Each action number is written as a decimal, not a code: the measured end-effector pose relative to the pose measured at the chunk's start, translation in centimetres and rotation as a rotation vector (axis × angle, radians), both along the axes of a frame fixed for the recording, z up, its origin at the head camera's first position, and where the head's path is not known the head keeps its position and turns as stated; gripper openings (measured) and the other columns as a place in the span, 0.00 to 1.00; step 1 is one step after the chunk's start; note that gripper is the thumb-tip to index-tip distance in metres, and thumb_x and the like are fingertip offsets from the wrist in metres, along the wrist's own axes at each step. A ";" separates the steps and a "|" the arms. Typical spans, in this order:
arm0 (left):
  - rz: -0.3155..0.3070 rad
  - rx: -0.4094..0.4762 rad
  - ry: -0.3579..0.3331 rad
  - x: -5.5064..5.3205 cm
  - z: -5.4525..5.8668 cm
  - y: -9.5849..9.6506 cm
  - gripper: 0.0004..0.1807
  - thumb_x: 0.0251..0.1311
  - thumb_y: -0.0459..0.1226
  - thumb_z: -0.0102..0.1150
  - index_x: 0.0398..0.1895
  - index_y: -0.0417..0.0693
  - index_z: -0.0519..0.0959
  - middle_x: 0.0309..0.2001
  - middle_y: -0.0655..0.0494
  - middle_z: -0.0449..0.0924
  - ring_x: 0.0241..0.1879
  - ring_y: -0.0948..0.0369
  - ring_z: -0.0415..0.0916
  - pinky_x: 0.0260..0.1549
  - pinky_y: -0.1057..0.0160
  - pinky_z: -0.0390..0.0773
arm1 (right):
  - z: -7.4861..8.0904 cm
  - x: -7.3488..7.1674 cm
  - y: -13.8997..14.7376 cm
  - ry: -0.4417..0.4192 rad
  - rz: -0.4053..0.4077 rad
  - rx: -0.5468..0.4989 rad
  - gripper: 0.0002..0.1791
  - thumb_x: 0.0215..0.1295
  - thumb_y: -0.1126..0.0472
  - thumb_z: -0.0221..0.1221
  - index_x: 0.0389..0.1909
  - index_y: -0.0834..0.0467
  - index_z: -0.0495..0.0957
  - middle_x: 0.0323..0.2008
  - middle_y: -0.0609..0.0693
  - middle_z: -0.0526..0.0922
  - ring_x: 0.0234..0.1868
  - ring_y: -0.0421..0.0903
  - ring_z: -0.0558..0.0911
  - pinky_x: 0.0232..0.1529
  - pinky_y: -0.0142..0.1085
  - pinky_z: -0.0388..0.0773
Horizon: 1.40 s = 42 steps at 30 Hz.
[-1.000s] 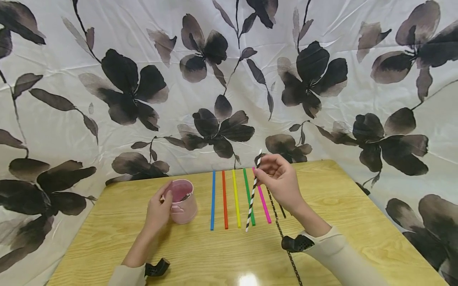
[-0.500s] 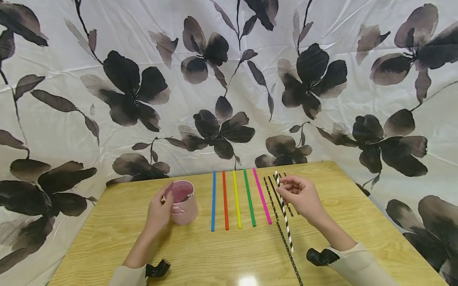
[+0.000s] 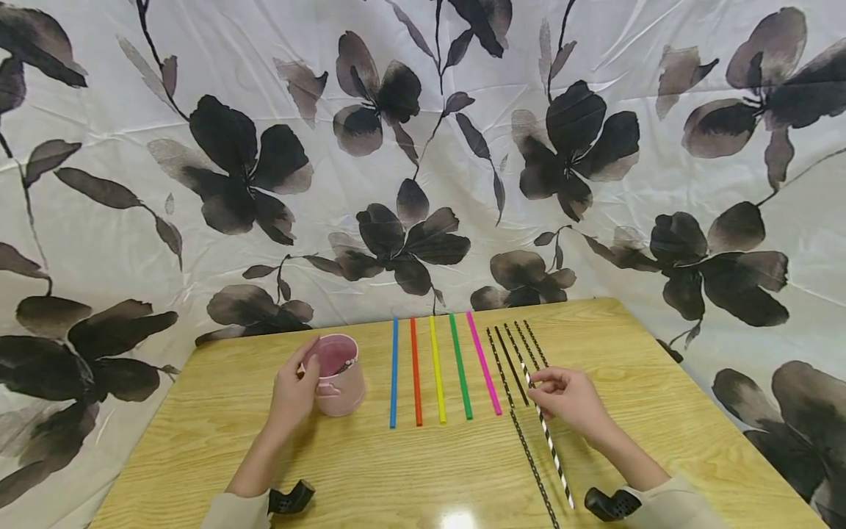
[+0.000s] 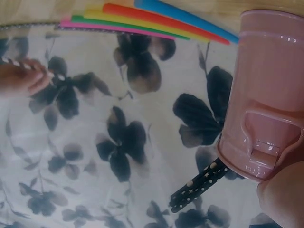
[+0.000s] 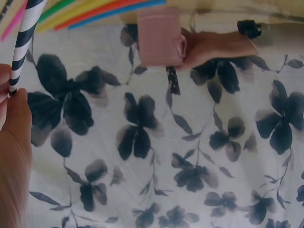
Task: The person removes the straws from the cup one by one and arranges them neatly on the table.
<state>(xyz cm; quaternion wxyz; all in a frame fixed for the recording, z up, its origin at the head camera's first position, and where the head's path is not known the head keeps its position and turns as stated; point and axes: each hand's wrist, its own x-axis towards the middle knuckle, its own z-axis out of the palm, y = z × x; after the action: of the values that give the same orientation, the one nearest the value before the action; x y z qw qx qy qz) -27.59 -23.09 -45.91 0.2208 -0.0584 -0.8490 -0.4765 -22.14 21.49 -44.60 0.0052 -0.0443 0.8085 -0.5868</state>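
Note:
My left hand grips the side of a small pink metal bucket with little side handles, at the left of the table. A black dotted straw sticks out of the bucket's mouth in the left wrist view. At the right, my right hand pinches a black-and-white striped straw between thumb and fingers. The striped straw slants toward the near edge, beside a dark patterned straw. Whether it touches the table, I cannot tell.
Blue, red, yellow, green and pink straws lie side by side mid-table. Several dark straws lie right of them. A floral cloth hangs behind the wooden table.
My right hand has carried the striped straw from above the green straw rightward and nearer, past the row of dark straws. My left hand and the bucket have stayed put.

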 end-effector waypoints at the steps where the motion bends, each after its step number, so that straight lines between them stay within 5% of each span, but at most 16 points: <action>1: -0.002 0.004 0.004 0.0 0.0 0.0 0.20 0.64 0.43 0.42 0.59 0.57 0.67 0.56 0.55 0.68 0.54 0.61 0.64 0.41 0.68 0.68 | -0.3 0.1 0.1 -0.002 0.003 0.012 0.16 0.51 0.62 0.62 0.41 0.64 0.75 0.27 0.61 0.79 0.19 0.52 0.76 0.24 0.42 0.75; 6: -0.007 0.011 0.006 -0.1 -0.4 -0.2 0.20 0.64 0.42 0.42 0.59 0.58 0.67 0.55 0.54 0.69 0.50 0.61 0.66 0.37 0.71 0.67 | -1.6 0.7 0.4 -0.057 0.015 0.059 0.17 0.51 0.63 0.62 0.41 0.67 0.74 0.26 0.61 0.79 0.18 0.50 0.76 0.21 0.41 0.75; 22: -0.007 0.013 -0.003 -0.1 -0.1 -0.1 0.20 0.64 0.42 0.42 0.59 0.55 0.67 0.56 0.55 0.68 0.53 0.60 0.64 0.41 0.58 0.68 | -4.4 1.9 1.2 -0.193 0.018 0.080 0.17 0.48 0.63 0.64 0.39 0.68 0.75 0.23 0.54 0.78 0.18 0.46 0.76 0.19 0.39 0.75; 29: 0.000 0.029 -0.021 0.0 -0.1 0.2 0.20 0.63 0.44 0.43 0.59 0.60 0.67 0.51 0.55 0.72 0.31 0.60 0.69 0.21 0.68 0.69 | -4.9 1.9 1.2 -0.176 -0.010 0.125 0.15 0.47 0.63 0.64 0.37 0.66 0.75 0.22 0.53 0.78 0.18 0.46 0.76 0.19 0.39 0.75; 36: 0.009 0.018 -0.028 0.2 0.1 0.2 0.20 0.63 0.44 0.42 0.59 0.57 0.67 0.53 0.54 0.70 0.43 0.62 0.67 0.31 0.70 0.67 | -4.9 2.1 1.0 -0.166 -0.011 0.164 0.14 0.48 0.65 0.63 0.35 0.66 0.76 0.22 0.52 0.78 0.17 0.46 0.76 0.17 0.38 0.74; 39: 0.017 0.018 -0.023 0.3 0.3 0.2 0.20 0.63 0.44 0.43 0.59 0.59 0.67 0.50 0.54 0.72 0.30 0.60 0.67 0.21 0.68 0.67 | -5.0 2.1 0.9 -0.145 -0.015 0.190 0.13 0.48 0.65 0.63 0.35 0.66 0.76 0.20 0.51 0.78 0.16 0.46 0.76 0.16 0.37 0.74; 42: 0.012 0.016 -0.019 0.4 0.2 0.1 0.20 0.63 0.44 0.43 0.59 0.59 0.67 0.51 0.54 0.72 0.29 0.60 0.67 0.19 0.68 0.66 | -5.1 2.0 0.8 -0.128 -0.016 0.210 0.12 0.48 0.65 0.63 0.34 0.65 0.76 0.19 0.51 0.78 0.15 0.45 0.75 0.15 0.36 0.73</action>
<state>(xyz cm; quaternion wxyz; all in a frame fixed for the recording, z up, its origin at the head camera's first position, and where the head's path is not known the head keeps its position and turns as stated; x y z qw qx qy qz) -27.23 -22.95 -45.71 0.2162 -0.0469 -0.8475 -0.4825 -20.11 22.27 -49.74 0.0566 0.0006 0.8639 -0.5005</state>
